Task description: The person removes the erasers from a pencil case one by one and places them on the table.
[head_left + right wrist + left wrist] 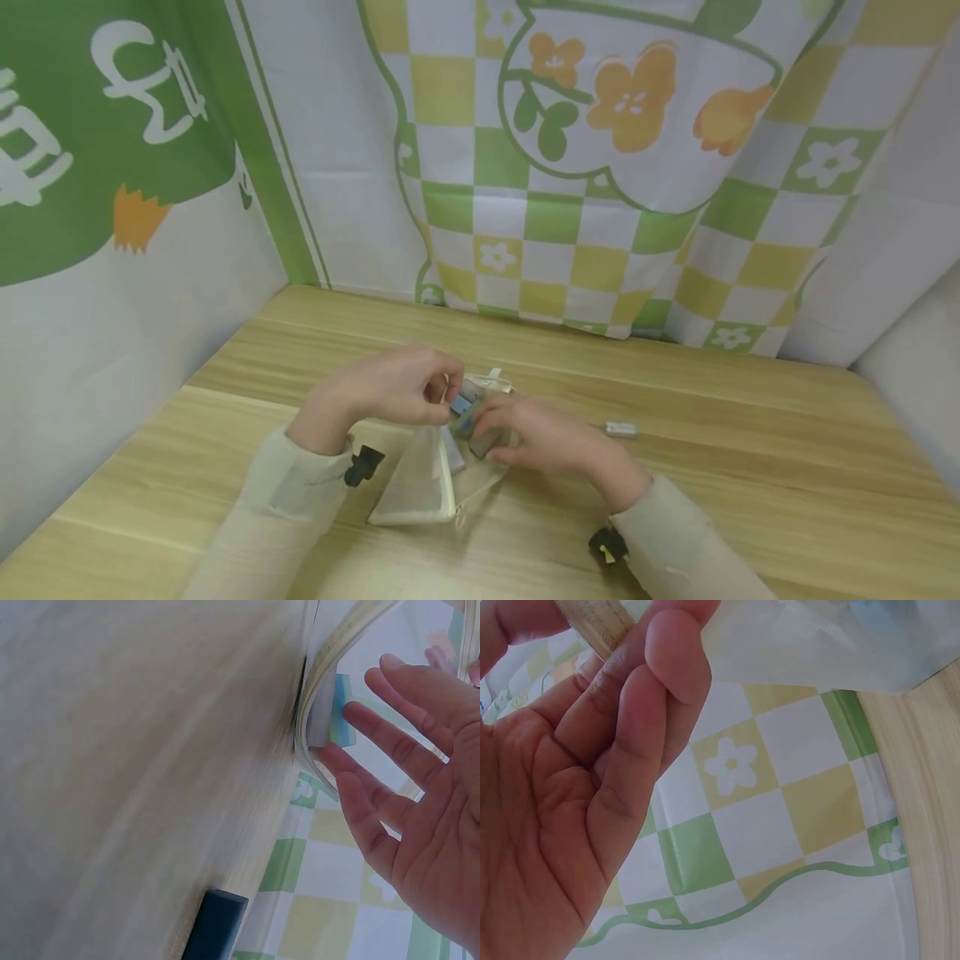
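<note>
Pouch: On my feed, 1 translucent zip pouch (412, 487) was over the tabletop (750, 467), between the 2 hands, its mouth gaping; I could not tell whether its whole base touched down.
Inside the pouch: I made out a blue piece (460, 405) near the mouth and a pale flat piece (452, 452) by the zip edge; I could not tell what either was.
Left hand: I saw the left hand (408, 387) with its fingers clamped on the zip edge (604, 626).
Right hand: The right hand (536, 433) had its fingers apart and slightly bent, some reaching within the pouch's rim.
Outside the pouch: 1 small pale block (621, 429) lay on the tabletop, just beside the right wrist.
Backdrop: Patterned cloth (547, 225) hung behind the tabletop.
</note>
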`<state>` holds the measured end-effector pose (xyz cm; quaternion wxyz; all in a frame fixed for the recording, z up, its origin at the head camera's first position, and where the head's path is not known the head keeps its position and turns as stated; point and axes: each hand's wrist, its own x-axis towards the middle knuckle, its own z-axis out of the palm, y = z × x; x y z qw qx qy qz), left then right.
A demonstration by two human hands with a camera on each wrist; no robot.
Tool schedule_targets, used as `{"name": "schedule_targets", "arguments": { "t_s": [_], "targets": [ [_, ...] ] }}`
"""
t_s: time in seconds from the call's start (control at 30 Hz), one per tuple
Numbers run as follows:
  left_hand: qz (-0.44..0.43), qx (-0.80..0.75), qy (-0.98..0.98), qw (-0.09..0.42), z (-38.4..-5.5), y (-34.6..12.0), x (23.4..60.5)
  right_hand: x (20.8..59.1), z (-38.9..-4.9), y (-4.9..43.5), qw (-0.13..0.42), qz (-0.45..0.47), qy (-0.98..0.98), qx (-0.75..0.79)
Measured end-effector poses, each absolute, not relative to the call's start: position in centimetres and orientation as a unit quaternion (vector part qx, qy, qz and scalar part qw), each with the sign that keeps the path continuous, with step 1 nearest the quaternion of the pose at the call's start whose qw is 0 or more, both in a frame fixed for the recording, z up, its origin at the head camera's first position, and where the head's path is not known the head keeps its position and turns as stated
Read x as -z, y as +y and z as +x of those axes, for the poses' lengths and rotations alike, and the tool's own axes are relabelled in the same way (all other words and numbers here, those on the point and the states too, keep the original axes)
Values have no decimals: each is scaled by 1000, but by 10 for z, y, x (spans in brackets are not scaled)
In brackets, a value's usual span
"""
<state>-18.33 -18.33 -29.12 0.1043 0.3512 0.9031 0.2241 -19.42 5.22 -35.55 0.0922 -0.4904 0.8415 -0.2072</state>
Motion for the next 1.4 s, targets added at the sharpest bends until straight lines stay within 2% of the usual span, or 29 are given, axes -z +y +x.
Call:
{"name": "schedule_targets", "arguments": {
  "t_s": [0.37,1.23,1.4],
  "targets": [
    [349,-238,898,124,-183,-180,299,370,-195,52,92,-494,845,183],
    [350,-233,901,109,-182,-184,292,364,-202,44,126,-486,845,184],
    [349,-231,901,109,-183,-184,292,366,-204,43,113,-491,844,182]
  ]
}}
